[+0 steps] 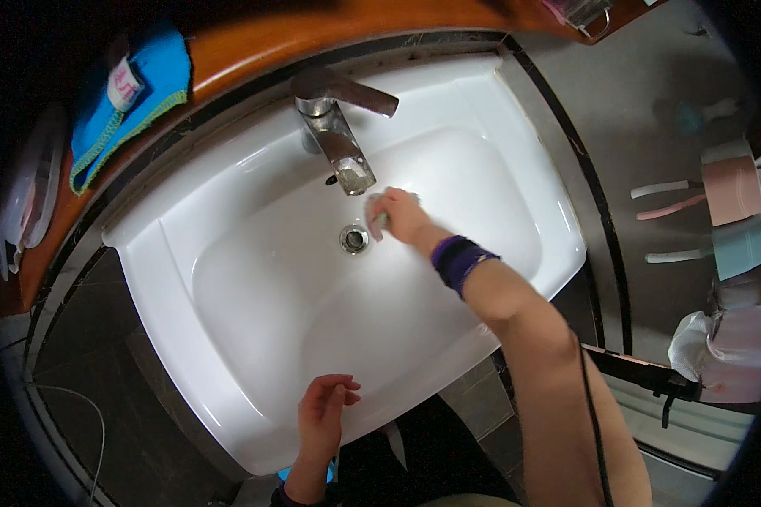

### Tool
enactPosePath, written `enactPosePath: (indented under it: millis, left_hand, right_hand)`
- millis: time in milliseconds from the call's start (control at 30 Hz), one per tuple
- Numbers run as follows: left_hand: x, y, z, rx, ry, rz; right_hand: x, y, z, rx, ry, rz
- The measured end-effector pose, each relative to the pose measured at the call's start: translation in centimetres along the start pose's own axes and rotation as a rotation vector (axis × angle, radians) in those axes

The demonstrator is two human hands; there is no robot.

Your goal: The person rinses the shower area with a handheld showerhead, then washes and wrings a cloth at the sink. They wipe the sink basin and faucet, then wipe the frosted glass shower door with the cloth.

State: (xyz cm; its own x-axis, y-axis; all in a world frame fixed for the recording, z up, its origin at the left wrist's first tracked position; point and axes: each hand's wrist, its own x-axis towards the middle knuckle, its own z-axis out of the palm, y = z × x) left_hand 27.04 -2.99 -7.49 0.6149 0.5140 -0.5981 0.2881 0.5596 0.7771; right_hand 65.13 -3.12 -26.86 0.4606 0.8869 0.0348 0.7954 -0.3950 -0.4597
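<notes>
My right hand (401,212) is inside a white ceramic washbasin (253,310), just right of its metal drain (354,239). Its fingers are closed on a small pale greyish cloth (374,218); blur and the fingers hide most of it. Above the hand juts the spout of a chrome single-lever faucet (342,146), with no water seen running. My left hand (327,405) hovers over the basin's front edge, fingers loosely bent and apart, holding nothing. A purple wristband (463,261) circles my right wrist.
A blue cloth (146,89) with a tag lies on the wooden shelf (253,54) behind the basin, beside a clear plastic container (35,196). On the right wall hang pink (732,190) and light-blue holders (739,247) with toothbrushes. A black cable (590,405) runs along my right arm.
</notes>
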Motion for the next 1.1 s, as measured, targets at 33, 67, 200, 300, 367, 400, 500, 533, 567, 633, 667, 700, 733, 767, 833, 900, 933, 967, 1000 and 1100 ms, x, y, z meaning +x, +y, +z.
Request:
enactPosePath:
  millis: [33, 67, 200, 300, 367, 400, 500, 533, 567, 633, 667, 700, 733, 767, 833, 900, 933, 967, 1000, 1100]
  left_hand:
    - [0.0, 0.2, 0.2, -0.014, -0.029, -0.007]
    - [-0.4, 0.0, -0.7, -0.028, 0.024, -0.017]
    - [-0.8, -0.3, -1.3, -0.060, 0.063, -0.025]
    - [-0.6, -0.6, -0.4, -0.078, 0.007, -0.007]
    - [-0.3, -0.8, -0.4, -0.072, 0.022, -0.006]
    - [-0.4, -0.9, -0.4, -0.069, 0.036, -0.006]
    - [-0.4, -0.4, -0.4, -0.048, 0.044, 0.041]
    - [-0.4, -0.3, -0.6, -0.052, 0.061, 0.045]
    - [-0.5, -0.2, -0.8, -0.057, 0.082, 0.049]
    - [-0.7, -0.2, -1.0, -0.062, 0.087, 0.041]
    - [-0.9, -0.2, -1.0, -0.066, 0.085, 0.034]
    - [-0.8, -0.2, -0.9, -0.067, 0.060, 0.023]
    - [-0.8, -0.3, -0.9, -0.060, 0.042, 0.027]
    - [-0.7, -0.4, -0.8, -0.054, 0.020, 0.027]
    - [-1.1, -1.1, -1.4, -0.062, 0.072, 0.012]
    - [-1.2, -1.6, -1.4, -0.084, 0.064, -0.007]
    - [-1.1, -1.8, -1.4, -0.088, 0.054, -0.008]
    - [-1.0, -2.1, -1.3, -0.095, 0.048, -0.010]
    - [-1.1, -2.4, -1.5, -0.104, 0.060, -0.013]
    - [-1.0, -1.6, -1.6, -0.060, 0.065, 0.014]
  right_hand:
    - [-0.9, 3.7, -1.7, -0.055, -0.076, 0.094]
    - [0.1, 2.0, -3.5, -0.273, -0.120, 0.191]
    - [1.9, 0.3, -6.1, -0.484, -0.029, 0.247]
    - [1.4, -0.6, -1.5, -0.408, 0.010, 0.331]
    - [-1.3, -2.0, 0.6, -0.218, -0.079, -0.113]
    - [-2.0, -2.0, 0.1, -0.165, -0.138, -0.181]
    - [-4.4, 3.2, -3.7, -0.173, -0.238, -0.025]
    - [-4.3, 3.4, -4.9, -0.300, -0.112, 0.043]
    - [-3.0, 3.4, -5.2, -0.401, -0.047, 0.092]
    - [-0.7, 1.8, -3.8, -0.240, 0.266, 0.296]
    - [1.3, 0.8, -2.6, -0.106, 0.431, 0.303]
    - [2.9, 0.9, -1.5, 0.015, 0.605, 0.324]
    - [5.1, -0.1, 0.5, 0.112, 0.742, 0.464]
    - [7.2, -0.6, 2.2, 0.415, 0.872, 0.714]
    - [8.4, -9.6, 5.2, 0.377, 0.909, 0.732]
    - [7.4, -15.0, 8.1, 0.403, 0.881, 0.604]
    - [6.7, -17.9, 9.4, 0.420, 0.812, 0.509]
    - [5.6, -21.0, 10.2, 0.501, 0.610, 0.431]
    - [4.6, -24.9, 10.4, 0.596, 0.613, 0.282]
    - [4.8, -24.1, 9.0, 0.694, 0.489, 0.322]
